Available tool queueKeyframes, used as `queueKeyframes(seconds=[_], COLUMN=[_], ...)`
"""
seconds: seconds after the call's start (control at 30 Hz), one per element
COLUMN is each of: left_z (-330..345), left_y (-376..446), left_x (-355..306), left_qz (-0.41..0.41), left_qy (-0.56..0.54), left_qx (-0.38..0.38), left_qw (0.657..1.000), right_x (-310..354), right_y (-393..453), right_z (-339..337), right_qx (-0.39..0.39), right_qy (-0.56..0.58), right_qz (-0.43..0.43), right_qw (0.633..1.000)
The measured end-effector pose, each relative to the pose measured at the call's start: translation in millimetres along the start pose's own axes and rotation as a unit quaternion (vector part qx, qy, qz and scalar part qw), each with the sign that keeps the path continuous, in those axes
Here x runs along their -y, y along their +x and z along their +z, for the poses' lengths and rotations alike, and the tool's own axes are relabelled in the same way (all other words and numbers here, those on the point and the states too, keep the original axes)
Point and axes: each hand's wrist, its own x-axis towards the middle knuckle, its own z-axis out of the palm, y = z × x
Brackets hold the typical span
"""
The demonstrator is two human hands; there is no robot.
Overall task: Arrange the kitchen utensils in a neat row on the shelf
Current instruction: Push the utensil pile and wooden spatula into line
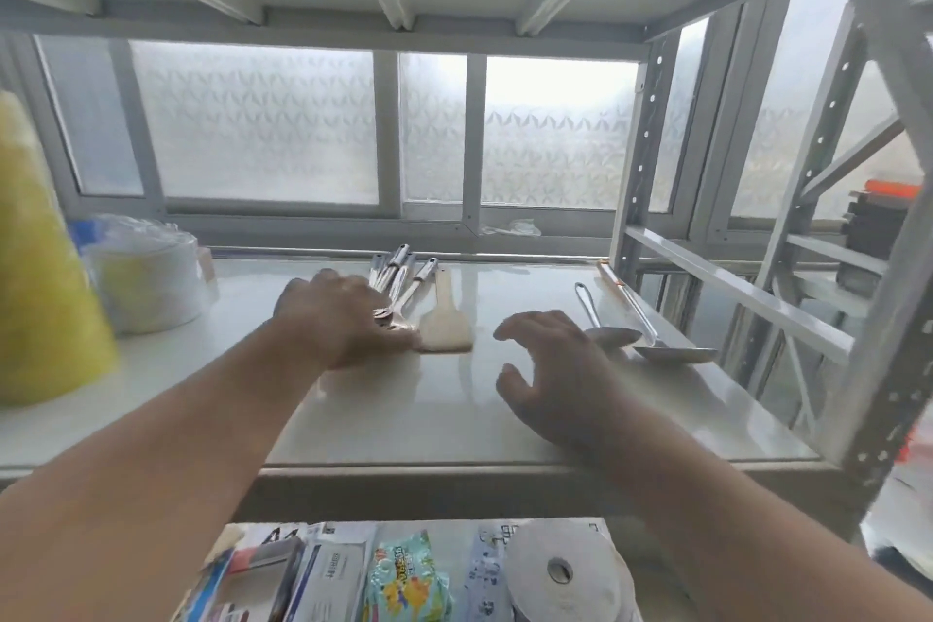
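Left hand (343, 318) rests on bunched metal utensils (399, 283) at shelf (454, 419) 12 o'clock; whether it grips, cannot tell. Wooden spatula (444, 323) just beside, 3 o'clock. Right hand (550, 369) spread, holding nothing. Two ladles (631, 328) at 2 o'clock. Advice: fan bunch apart singly, handles parallel.

Landmark: frosted window (313, 126) behind rack. Yellow cone-shaped object (45, 268) far left of window, near camera, blurred. Stack of white plastic containers (146, 273) below window's left pane, just right of yellow object. Crumpled white scrap (515, 227) on window sill, toward right. Dark stacked items with orange top (878, 217) far right of window, beyond rack posts. Lower tier, well below window: paper roll (565, 571), colourful snack packet (404, 576), boxed packages (282, 576).
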Motion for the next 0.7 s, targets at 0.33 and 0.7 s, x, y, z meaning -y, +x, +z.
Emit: queueKeyframes(seconds=[0.33, 0.7], left_z=[30.9, 33.2], left_y=[-8.3, -15.5], left_x=[19.7, 20.7], left_qz=[0.010, 0.004], left_qy=[-0.110, -0.127], left_qx=[-0.042, -0.055], left_qw=[0.993, 0.990], right_x=[65.2, 70.1], right_y=[49.2, 32.3], right_z=[49.4, 39.6], right_qx=[0.182, 0.137], right_qy=[-0.022, -0.094], right_qz=[0.099, 0.175], right_qw=[0.978, 0.971])
